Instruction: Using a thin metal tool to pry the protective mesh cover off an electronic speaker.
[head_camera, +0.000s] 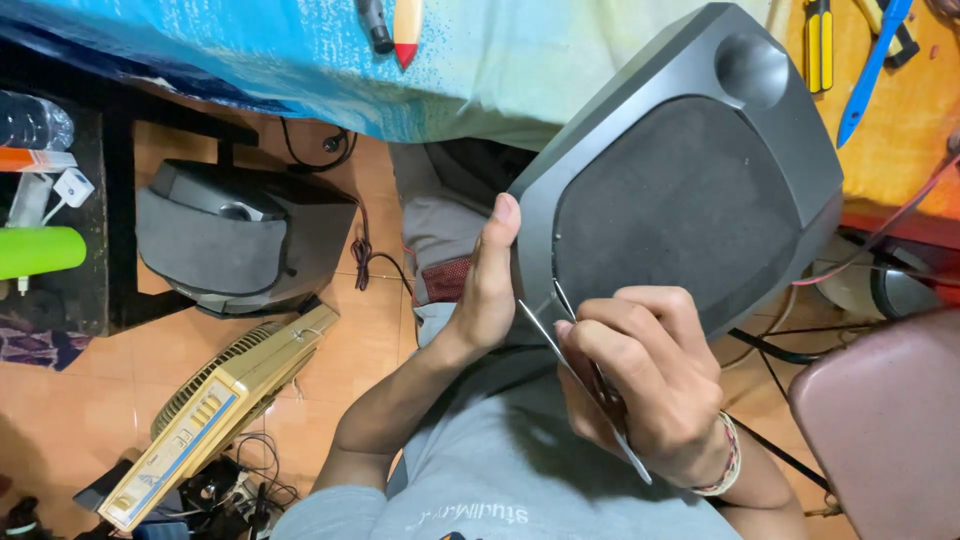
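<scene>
A dark grey speaker box (690, 190) with a black fabric grille rests tilted against my lap, its round port near the top right. My left hand (487, 285) grips the speaker's lower left edge, thumb up along the frame. My right hand (650, 385) is closed around thin metal tweezers (585, 385). Their tips touch the grille's lower corner edge, and their other end sticks out below my wrist, which wears a beaded bracelet.
A second grey speaker (235, 240) and a beige flat device (215, 410) with tangled cables lie on the orange tiled floor at left. A cloth-covered table edge (300, 70) runs along the top, with a yellow screwdriver (818, 40) and a blue tool (870, 70). A brown stool (885, 420) stands at right.
</scene>
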